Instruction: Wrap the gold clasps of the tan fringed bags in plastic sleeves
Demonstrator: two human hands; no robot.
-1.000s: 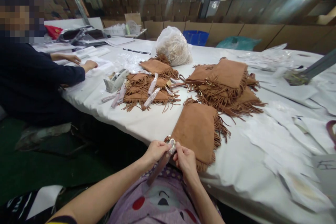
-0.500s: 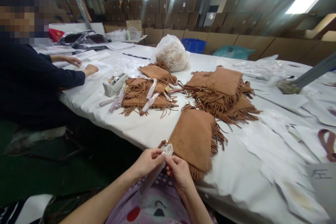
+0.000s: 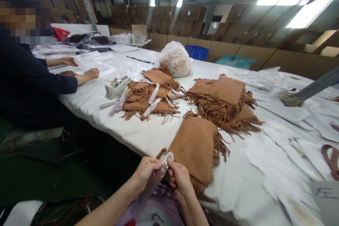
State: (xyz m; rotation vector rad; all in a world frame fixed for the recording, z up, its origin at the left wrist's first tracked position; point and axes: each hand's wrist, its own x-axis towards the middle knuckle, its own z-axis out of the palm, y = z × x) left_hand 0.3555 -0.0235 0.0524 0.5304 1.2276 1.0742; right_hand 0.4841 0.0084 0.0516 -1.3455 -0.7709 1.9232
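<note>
My left hand [image 3: 147, 170] pinches one side of a strap in a clear plastic sleeve [image 3: 153, 184], which hangs down toward my lap. On its other side, near the top, my right hand [image 3: 179, 176] is closed with thumb and finger on the plastic. A shiny metal piece [image 3: 165, 163] shows through the sleeve between my fingertips. Just beyond my hands a brown fringed bag [image 3: 194, 144] lies flat at the table edge. Its small leather pull [image 3: 161, 153] sits close to my left fingertips.
Brown fringed bags are stacked at right [image 3: 227, 91] and left [image 3: 143, 104], the left ones with sleeved straps on top. Nearby are a tape dispenser [image 3: 118, 87] and a stuffed plastic bag [image 3: 176, 58]. A co-worker [image 3: 31, 74] handles clear plastic at left. A post [image 3: 315, 83] stands right.
My fingertips have drawn slightly apart, and more of the metal piece shows. The co-worker's hands have shifted with the clear plastic. The whole view has tilted up a little.
</note>
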